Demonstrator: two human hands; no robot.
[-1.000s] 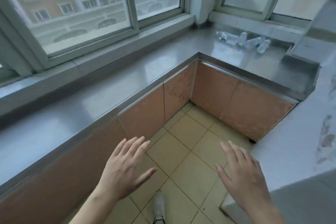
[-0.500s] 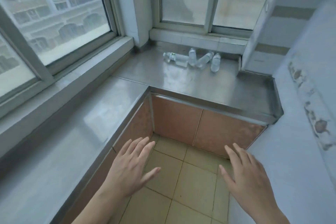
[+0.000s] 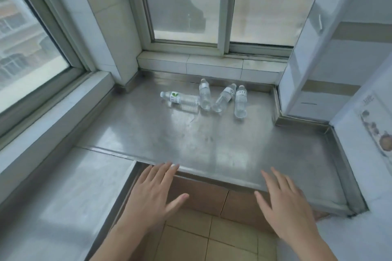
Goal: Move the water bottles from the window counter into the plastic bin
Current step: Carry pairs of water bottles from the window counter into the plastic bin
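Note:
Several clear water bottles lie on their sides near the back of the steel window counter (image 3: 191, 146). The leftmost bottle (image 3: 180, 98) has a green-marked label; beside it lie a second bottle (image 3: 205, 95), a slanted one (image 3: 224, 98) and the rightmost bottle (image 3: 241, 101). My left hand (image 3: 151, 195) hovers at the counter's front edge, fingers spread, holding nothing. My right hand (image 3: 284, 203) hovers at the same edge further right, also spread and empty. Both hands are well short of the bottles. No plastic bin is in view.
A second steel counter (image 3: 63, 193) runs along the left under a large window (image 3: 25, 48). A window (image 3: 212, 2) and tiled sill stand behind the bottles. A white wall column (image 3: 331, 48) bounds the counter's right side. Tan cabinet doors (image 3: 203, 197) and floor tiles lie below.
My view has swung right and moved closer, so the bottles now sit straight ahead. Both hands have come forward to the counter's front edge, still spread and empty.

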